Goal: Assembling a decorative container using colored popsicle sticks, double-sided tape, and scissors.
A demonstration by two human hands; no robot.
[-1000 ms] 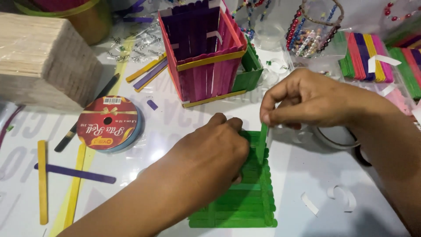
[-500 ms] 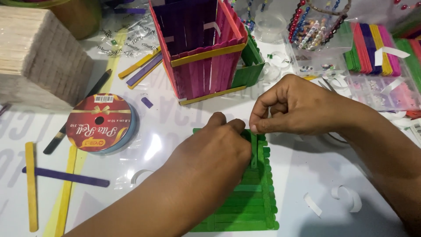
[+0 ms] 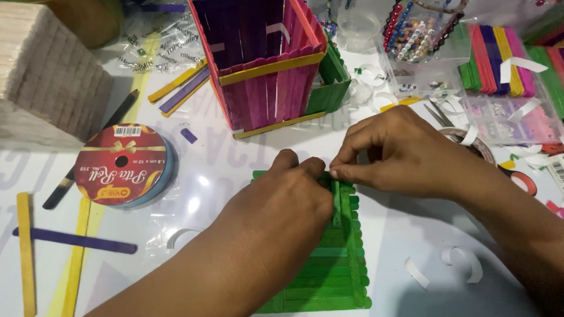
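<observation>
A glossy white counter [image 3: 235, 188] carries everything. A flat green panel of craft sticks [image 3: 329, 264] lies near its front edge, with a pink-and-purple stick box [image 3: 264, 64] standing behind it, a green stick piece [image 3: 329, 82] against the box's right side. To the left sit a red ribbon spool [image 3: 123, 165], a pale block of plain wooden sticks [image 3: 47, 76], and loose sticks: yellow [image 3: 24, 252], purple [image 3: 73, 240]. At the right lie bundles of coloured sticks [image 3: 499, 58], a clear bead tray [image 3: 511, 117] and curled white tape scraps [image 3: 464, 270] (several, scattered).
</observation>
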